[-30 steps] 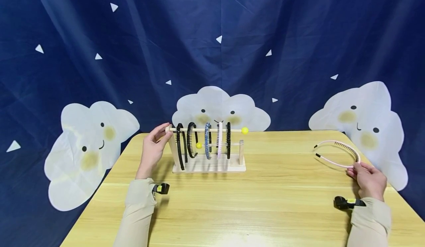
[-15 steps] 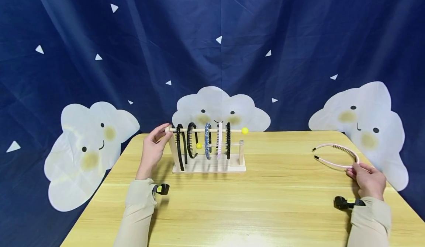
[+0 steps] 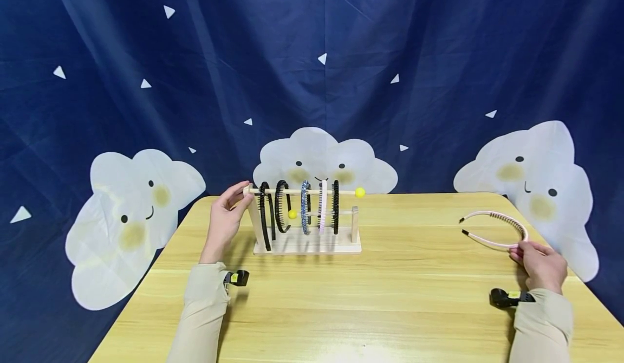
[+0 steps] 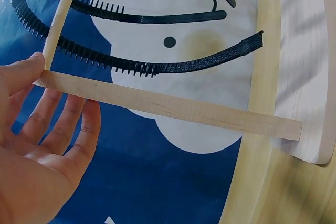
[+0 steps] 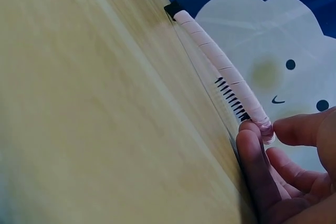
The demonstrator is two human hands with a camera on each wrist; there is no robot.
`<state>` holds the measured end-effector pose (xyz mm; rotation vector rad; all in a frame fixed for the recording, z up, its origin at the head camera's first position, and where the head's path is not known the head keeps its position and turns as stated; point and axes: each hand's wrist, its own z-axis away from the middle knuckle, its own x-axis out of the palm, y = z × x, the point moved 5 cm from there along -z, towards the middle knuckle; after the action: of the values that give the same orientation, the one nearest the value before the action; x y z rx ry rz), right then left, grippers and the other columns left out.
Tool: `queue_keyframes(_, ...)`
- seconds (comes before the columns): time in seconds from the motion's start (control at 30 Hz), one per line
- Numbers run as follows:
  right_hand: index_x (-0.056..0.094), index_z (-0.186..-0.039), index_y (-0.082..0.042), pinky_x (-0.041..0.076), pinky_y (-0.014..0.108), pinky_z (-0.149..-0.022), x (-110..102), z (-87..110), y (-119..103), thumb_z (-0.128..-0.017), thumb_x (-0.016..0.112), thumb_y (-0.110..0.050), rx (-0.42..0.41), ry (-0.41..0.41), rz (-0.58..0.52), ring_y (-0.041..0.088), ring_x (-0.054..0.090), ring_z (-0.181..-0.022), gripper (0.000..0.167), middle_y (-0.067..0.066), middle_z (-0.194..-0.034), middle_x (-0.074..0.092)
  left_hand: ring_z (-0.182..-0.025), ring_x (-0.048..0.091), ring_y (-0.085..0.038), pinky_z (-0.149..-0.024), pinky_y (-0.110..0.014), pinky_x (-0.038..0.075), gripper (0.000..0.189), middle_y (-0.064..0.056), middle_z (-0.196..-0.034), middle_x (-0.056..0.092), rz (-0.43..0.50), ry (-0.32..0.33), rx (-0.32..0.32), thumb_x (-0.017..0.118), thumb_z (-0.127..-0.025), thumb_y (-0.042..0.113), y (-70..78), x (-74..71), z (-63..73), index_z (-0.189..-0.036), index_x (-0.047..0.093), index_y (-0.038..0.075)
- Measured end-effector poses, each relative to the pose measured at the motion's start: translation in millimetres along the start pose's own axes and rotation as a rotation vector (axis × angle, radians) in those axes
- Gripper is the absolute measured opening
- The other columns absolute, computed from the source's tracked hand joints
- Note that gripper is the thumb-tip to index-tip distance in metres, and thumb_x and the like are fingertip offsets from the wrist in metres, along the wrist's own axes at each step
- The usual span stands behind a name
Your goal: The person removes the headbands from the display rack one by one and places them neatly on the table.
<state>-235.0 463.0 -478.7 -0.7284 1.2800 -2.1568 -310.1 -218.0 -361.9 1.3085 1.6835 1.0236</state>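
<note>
Pinching the rack (image 3: 307,248) by its top corner, between thumb and fingers of the left hand (image 3: 223,226), unmoved. Seen on the rack, just right of that hand: black bands (image 3: 264,216), a blue band (image 3: 304,209), a pale band (image 3: 323,207) and a farther black band (image 3: 335,208). Pinching the pink headband (image 5: 227,71) near its bend with the right hand (image 3: 542,265), over the table (image 3: 390,298) and well apart from the rack, with tips turned left and dipped slightly lower than a second ago. Probably only a readjustment, with the rack unaltered.
</note>
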Motion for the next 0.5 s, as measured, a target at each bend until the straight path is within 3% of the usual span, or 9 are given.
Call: queue_keyframes(0.5,0.069,-0.074,-0.017,0.057,0.021,-0.051,0.5,1.1,0.4,-0.097,0.060,-0.003,0.015,0.024,0.050,0.006,0.067,-0.049,0.028,-0.004,-0.053,0.065,-0.107,0.064,-0.001,-0.089,-0.014,0.052,0.039,-0.019,-0.137,0.063,-0.005,0.003,-0.004,0.069,-0.099,0.012,1.1,-0.2,0.7,-0.137,0.064,0.003)
